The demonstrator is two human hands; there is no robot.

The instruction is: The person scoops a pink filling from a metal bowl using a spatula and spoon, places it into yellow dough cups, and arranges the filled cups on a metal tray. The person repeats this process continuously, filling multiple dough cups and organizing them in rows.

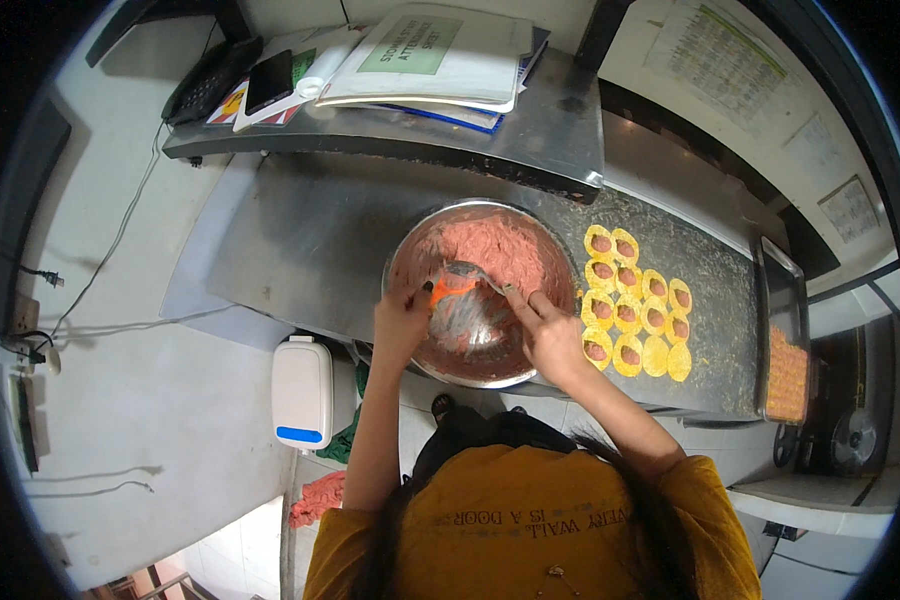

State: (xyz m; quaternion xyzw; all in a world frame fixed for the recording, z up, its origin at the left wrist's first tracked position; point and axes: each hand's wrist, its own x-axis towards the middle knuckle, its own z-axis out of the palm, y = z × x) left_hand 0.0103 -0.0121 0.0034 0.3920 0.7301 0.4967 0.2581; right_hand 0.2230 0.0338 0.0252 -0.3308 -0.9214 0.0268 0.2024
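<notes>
A wide steel mixing bowl [567, 262] in front of me holds pink minced filling [490, 248], heaped at its far side and smeared over the wall. Over the bowl's left side, my left hand [400, 322] is closed on an orange tool [454, 289] that looks like a spatula; its full shape is unclear. My right hand [550, 335], above the right part of the bowl, grips the handle of a metal spoon [462, 268]. The spoon's head meets or overlaps the orange tool; contact cannot be told for sure.
Right of the bowl lie rows of round yellow wrappers [627, 314], most topped with filling. Further right, a metal tray [782, 262] holds many orange-yellow pieces. A raised shelf [390, 140] carries folders, a phone and a telephone. A white bin [302, 390] stands at lower left.
</notes>
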